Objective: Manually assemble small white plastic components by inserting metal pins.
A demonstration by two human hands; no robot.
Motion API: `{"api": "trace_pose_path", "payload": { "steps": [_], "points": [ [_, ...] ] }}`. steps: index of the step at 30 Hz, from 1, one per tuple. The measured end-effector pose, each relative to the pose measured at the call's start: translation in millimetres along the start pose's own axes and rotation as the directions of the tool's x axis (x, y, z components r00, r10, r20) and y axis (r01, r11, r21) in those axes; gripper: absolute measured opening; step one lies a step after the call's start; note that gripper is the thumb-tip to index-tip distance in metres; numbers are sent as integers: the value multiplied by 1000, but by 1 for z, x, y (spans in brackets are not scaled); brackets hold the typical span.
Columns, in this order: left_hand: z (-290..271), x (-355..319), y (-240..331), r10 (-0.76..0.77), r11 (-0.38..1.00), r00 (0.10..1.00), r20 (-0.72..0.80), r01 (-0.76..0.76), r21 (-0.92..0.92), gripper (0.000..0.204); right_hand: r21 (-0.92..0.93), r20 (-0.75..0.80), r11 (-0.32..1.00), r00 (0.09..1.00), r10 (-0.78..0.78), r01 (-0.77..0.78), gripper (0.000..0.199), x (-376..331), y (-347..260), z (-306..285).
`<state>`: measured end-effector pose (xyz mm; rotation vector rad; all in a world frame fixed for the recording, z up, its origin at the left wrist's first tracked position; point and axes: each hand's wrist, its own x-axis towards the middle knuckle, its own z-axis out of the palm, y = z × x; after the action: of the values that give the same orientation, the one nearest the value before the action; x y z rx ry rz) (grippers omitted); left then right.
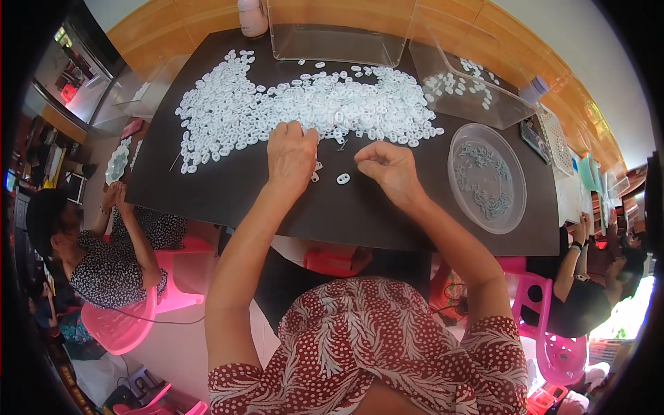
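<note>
A broad pile of small white oval pieces with two holes [332,104] spreads over the dark table. At its near edge my left hand [293,158] reaches in, back up, with its fingers curled down; what they hold, if anything, is hidden. My right hand [389,169] hovers just above the table, thumb and forefinger pinched together, and I cannot make out anything between them. One loose white oval piece [343,178] lies between my hands. Beside my left hand are a few more pieces [317,171], partly covered. A small thin dark bit [341,146] shows at the pile's edge.
On the right lies a shallow round clear tray [453,181] with many small grey-green pieces. Clear plastic bins [339,47] stand at the back, near a pinkish bottle [253,19]. People sit to the left [114,266] and right [577,297] on pink chairs.
</note>
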<state>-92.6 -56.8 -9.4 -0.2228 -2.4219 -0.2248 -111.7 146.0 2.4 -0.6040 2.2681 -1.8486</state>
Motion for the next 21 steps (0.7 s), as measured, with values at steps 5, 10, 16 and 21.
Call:
{"api": "trace_pose_path", "payload": {
  "steps": [5, 10, 16, 21],
  "points": [
    [-1, 4, 2, 47, 999, 994, 98, -49, 21, 8, -40, 30, 999, 999, 34, -33, 9, 0, -3, 0],
    [4, 7, 0, -8, 998, 994, 105, 13, -53, 7, -13, 9, 1000, 1000, 23, -23, 7, 2, -2, 5],
    [-1, 13, 2, -102, 983, 978, 179, 127, -135, 8, -18, 14, 1000, 1000, -1, 2, 8, 3, -3, 8],
    [-8, 8, 4, -132, 958, 986, 99, 153, -243, 11, -29, 6, 1000, 1000, 11, -11, 8, 2, -5, 9]
  ]
}}
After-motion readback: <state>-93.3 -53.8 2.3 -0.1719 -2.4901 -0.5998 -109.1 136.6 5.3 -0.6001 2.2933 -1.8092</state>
